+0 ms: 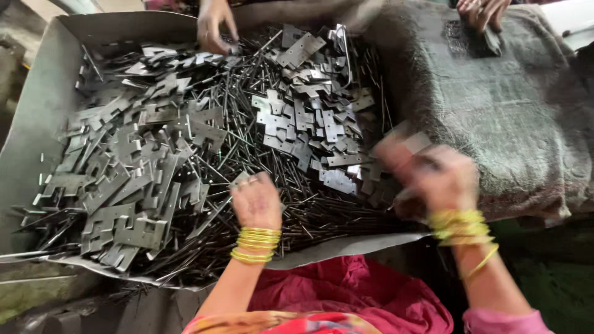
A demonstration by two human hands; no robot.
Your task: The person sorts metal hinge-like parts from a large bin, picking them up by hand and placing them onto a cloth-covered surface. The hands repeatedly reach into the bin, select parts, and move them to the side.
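Grey metal plates (142,173), yellow bangles (257,244), crimson cloth (346,291).

Hinge plates (154,161) fill the tray (43,105), cloth (507,117) rightward.

Left hand (255,201) lowered, knuckles up; right hand (436,179) raised, blurred.

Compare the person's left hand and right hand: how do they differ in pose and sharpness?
The left hand shows sharp, knuckles up, resting on the pile of thin metal rods; the right hand is motion-blurred, raised beside the grey cloth. The left touches rods; what the right holds is unclear. Both wear yellow bangles.
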